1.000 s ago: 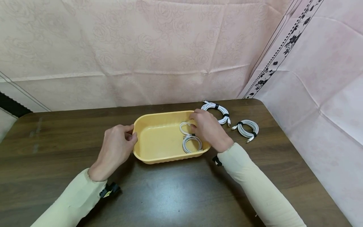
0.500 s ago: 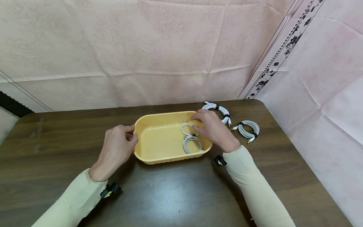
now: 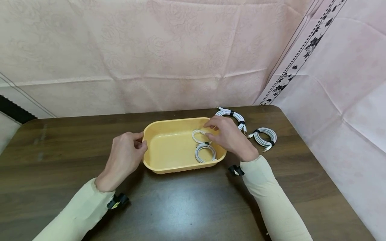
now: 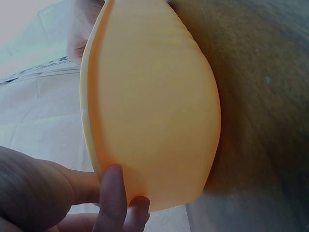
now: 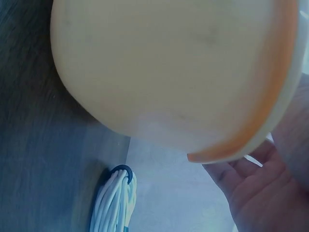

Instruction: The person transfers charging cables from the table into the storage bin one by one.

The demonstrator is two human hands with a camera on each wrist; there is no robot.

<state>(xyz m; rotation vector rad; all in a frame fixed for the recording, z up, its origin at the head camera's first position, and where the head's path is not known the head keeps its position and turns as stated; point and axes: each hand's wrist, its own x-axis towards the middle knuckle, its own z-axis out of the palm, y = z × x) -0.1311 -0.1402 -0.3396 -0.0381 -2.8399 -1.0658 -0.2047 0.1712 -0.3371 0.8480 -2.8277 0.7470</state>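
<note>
A shallow yellow plastic basket (image 3: 169, 169) sits on the table, and my left hand (image 3: 125, 157) pinches its left rim between thumb and fingers. The left wrist view shows those fingertips (image 4: 114, 179) against the outer wall. Inside the basket, at its right end, a white cable (image 3: 197, 157) lies in two loops with a black tie between them. Above that right end is my right hand (image 3: 230, 137), its fingers loosely bent and apart, holding nothing. The thumb is close to the cable's upper loop. In the right wrist view, the hand (image 5: 260, 188) is partly hidden behind the basket rim.
Two more coiled white cables with black ties lie on the brown wooden table (image 3: 175, 207) right of the basket: one coil (image 3: 239, 118) behind my right hand, another coil (image 3: 265, 138) farther right. A pink floral cloth (image 3: 156, 60) hangs along the back edge.
My right hand has drawn back slightly to the right, away from the looped cable, with its fingers spreading. The left hand keeps its pinch on the basket rim.
</note>
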